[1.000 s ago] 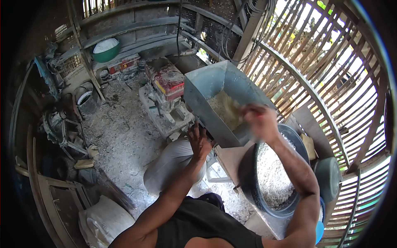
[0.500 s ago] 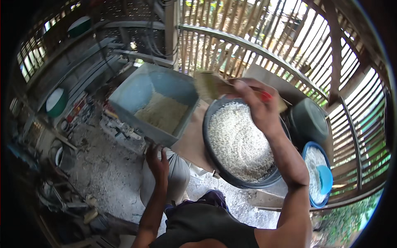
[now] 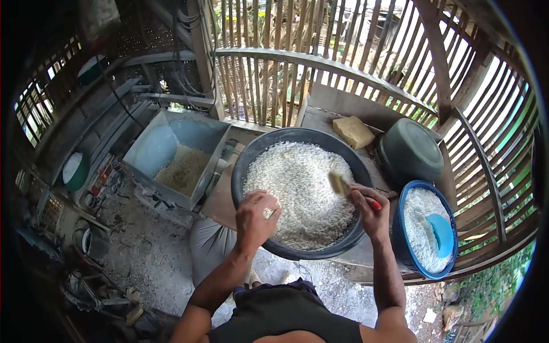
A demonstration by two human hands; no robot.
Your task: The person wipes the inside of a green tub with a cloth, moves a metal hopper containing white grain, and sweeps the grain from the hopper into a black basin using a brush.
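Observation:
A large black basin [image 3: 245,150] of white, rice-like grains [image 3: 297,171] stands in front of me. My left hand [image 3: 255,220] is at its near-left rim, with fingers bent over the grains and thumb apart from them; white grains show in the gap. On the right side of the basin, my right hand [image 3: 373,212] is closed around the red-tipped handle of a paint brush [image 3: 341,185]. The brush's pale bristles point left over the grains; whether they touch is hard to tell.
To the left stands a grey-blue metal hopper [image 3: 150,150] partly filled with pale grain. A blue basin [image 3: 405,228] of white grains holds a light-blue scoop [image 3: 441,234] at the right. Behind it are a dark overturned pot [image 3: 409,151] and a tan block [image 3: 353,132]. Slatted walls enclose the area.
My right hand with the brush has come down from the basin's far rim to its right side. My left hand has moved from beside the hopper to the basin's near-left edge. The view has shifted.

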